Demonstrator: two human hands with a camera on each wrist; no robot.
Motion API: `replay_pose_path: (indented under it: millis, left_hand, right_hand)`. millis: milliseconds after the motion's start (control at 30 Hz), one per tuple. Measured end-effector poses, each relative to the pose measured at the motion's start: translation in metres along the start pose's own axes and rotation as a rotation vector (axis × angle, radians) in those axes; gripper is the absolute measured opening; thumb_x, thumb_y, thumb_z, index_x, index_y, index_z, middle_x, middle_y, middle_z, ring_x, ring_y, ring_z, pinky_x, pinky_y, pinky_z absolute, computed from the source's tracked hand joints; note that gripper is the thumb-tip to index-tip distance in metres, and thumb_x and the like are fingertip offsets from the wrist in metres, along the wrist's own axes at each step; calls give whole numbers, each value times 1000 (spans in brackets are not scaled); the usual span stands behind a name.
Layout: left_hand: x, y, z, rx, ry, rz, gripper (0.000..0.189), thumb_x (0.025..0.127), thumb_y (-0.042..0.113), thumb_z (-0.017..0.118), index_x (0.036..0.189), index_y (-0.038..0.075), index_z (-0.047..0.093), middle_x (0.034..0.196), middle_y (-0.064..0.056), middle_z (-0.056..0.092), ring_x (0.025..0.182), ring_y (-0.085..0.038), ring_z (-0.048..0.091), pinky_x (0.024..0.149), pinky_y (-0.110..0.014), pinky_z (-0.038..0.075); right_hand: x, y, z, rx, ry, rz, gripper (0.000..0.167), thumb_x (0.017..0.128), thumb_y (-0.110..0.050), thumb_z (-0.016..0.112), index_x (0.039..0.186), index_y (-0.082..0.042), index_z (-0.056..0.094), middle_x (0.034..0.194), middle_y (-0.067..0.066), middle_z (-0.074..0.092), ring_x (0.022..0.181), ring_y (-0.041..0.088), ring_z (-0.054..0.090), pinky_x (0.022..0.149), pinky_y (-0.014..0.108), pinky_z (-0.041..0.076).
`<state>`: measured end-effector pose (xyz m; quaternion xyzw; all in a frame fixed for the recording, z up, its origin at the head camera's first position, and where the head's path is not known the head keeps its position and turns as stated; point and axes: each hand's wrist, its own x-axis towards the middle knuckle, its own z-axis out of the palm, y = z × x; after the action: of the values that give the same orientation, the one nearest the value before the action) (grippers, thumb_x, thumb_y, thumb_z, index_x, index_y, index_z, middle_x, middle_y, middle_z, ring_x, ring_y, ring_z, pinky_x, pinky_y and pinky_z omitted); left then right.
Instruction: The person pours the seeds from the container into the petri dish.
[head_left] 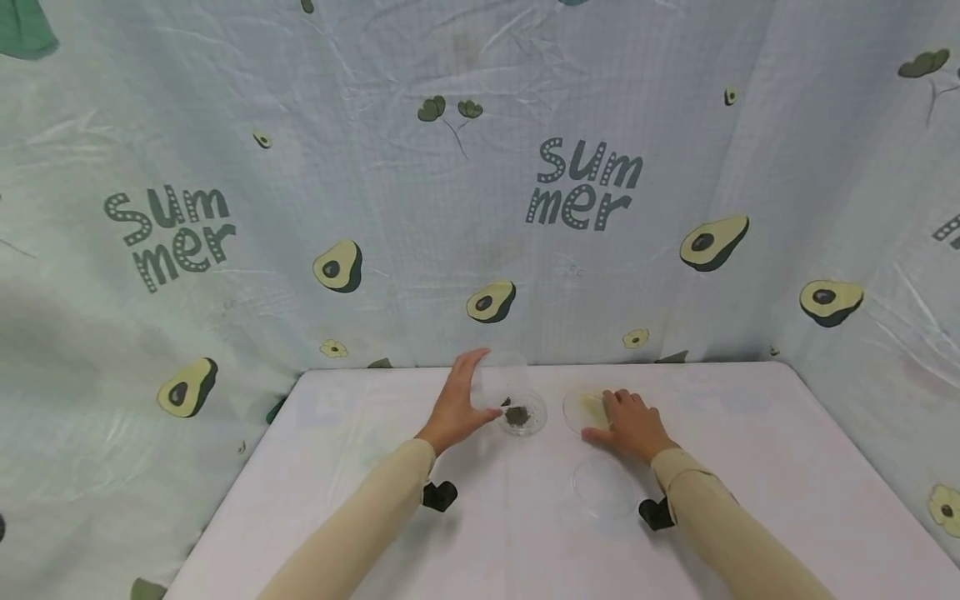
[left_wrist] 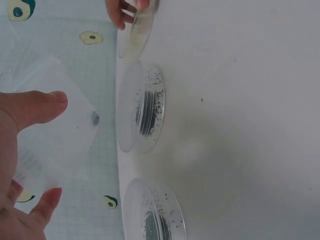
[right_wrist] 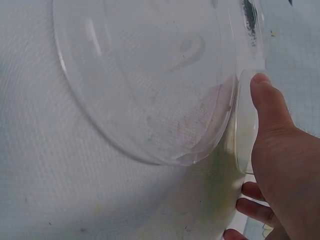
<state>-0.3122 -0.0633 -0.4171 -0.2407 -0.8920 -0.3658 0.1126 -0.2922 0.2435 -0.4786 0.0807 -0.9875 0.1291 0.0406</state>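
Observation:
In the head view, my left hand (head_left: pixel 457 407) holds a thin clear plastic bag (left_wrist: pixel 62 140) between thumb and fingers. A dark bit shows in the bag's corner in the left wrist view. Just right of this hand sits a clear petri dish (head_left: pixel 531 425) with a dark clump and scattered specks. My right hand (head_left: pixel 633 423) grips a second petri dish (head_left: pixel 573 410) with pale yellow contents, the thumb at its near side in the right wrist view. Nearer the person lies a clear round lid or dish (head_left: pixel 603 490).
Another clear dish (left_wrist: pixel 172 212) with dark specks shows low in the left wrist view; I cannot make it out in the head view. The white tabletop (head_left: pixel 750 475) ends at a printed curtain (head_left: pixel 405 208) behind. Each wrist carries a black strap mount (head_left: pixel 440 497).

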Motion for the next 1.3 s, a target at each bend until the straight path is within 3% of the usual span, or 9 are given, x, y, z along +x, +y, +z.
replay_pose_path:
  millis: [267,433,867,1300]
  left_hand:
    - [7,5,9,29,-22,50,95,70,10,86,147,21,32,147,-7,36,138,-24,39,112,-41,39]
    - [10,9,13,18,-62,37,94,73,12,85,149,21,30,149,-5,34,140,-24,37,112,-41,39]
    - [17,17,23,58,-92,43,93,73,11,84,149,21,31,150,-5,35,140,-24,37,113,-39,38]
    - [30,20,42,125,-81,111,91,71,11,85,146,16,34,148,-5,39,139,-22,38,114,-35,36]
  right_hand:
    - [-2,0,-1,3,12,2,85,81,-60,67,134,4,48,125,26,54,114,43,52,86,65,45]
    - [-1,2,0,-13,1,5,86,81,-61,65,135,3,47,126,26,54,114,43,52,87,65,45]
    - [-5,-5,-7,5,-19,26,84,82,-58,67,135,4,47,128,27,53,117,44,50,88,66,44]
    - [0,-1,0,-10,-9,29,86,81,-60,66,136,4,47,128,27,53,117,44,51,88,65,45]
